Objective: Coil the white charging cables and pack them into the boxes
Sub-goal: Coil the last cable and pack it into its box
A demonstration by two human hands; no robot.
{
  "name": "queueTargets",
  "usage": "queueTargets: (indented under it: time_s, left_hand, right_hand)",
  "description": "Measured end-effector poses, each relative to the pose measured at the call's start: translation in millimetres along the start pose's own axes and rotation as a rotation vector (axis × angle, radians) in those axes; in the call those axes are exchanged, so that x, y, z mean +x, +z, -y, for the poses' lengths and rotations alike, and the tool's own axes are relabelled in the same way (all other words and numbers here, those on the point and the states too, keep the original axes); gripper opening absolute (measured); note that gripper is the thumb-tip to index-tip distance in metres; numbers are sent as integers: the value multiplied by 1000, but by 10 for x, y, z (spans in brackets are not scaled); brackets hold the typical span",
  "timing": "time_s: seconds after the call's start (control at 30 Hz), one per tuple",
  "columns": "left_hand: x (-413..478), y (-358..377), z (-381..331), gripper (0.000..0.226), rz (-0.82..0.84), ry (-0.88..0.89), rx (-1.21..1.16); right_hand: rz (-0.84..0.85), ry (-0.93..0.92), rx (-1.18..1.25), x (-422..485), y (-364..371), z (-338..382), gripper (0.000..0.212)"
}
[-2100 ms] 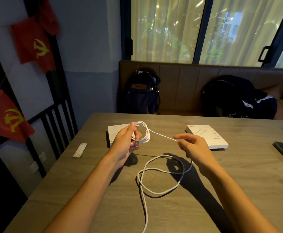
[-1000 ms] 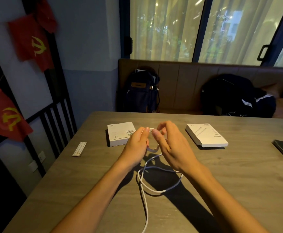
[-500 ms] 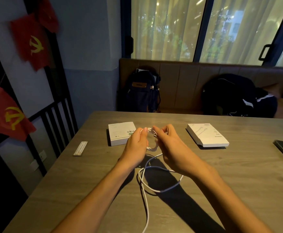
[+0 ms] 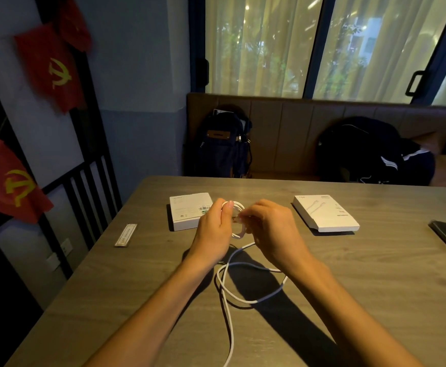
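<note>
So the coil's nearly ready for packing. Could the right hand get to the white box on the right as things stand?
Probably yes. The table between the right hand and the white box lies bare, with nothing in between. But its fingers are busy on the cable coil, so it would have to let go first.

Two bare forearms enter from the bottom edge of the view, both uncovered along their whole visible length, with no sleeve edge showing anywhere up to the frame's lower border. The left hand [image 4: 213, 229] is bare, without glove, ring or band, and the nail of its raised thumb is short, plain and pale against the dim room light. The right hand [image 4: 272, 229] is likewise bare, its knuckles forming a smooth rounded ridge across the back. Neither wrist carries a watch, bracelet or strap. The low light leaves finer detail of the fingers unreadable, and the right fingertips are slightly blurred.
</note>
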State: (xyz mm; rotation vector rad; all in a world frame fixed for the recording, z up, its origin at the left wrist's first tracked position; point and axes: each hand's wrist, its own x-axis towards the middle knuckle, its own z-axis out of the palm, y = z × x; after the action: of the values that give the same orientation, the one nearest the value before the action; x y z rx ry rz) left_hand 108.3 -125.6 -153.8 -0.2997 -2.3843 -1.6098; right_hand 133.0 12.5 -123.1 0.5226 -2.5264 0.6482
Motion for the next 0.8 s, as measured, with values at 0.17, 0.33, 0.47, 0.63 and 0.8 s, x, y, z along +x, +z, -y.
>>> queueTargets:
  time_s: [0.17, 0.33, 0.47, 0.63, 0.8]
  left_hand:
    - [-21, 38, 16, 29, -12, 85, 31]
    - [-21, 1, -12, 29, 54, 101, -52]
    - [-62, 21, -45, 27, 130, 105, -130]
    - [-49, -32, -76, 31, 120, -81, -312]
    - [11, -57, -43, 37, 50, -243, -448]
  right_hand:
    - [79, 59, -96, -24, 94, 10, 22]
    - [-209, 411, 367, 51, 182, -64, 27]
    - [-55, 475, 513, 111, 188, -111, 32]
    - [192, 379, 856, 106, 113, -146, 14]
    - [203, 325, 894, 13, 140, -155, 41]
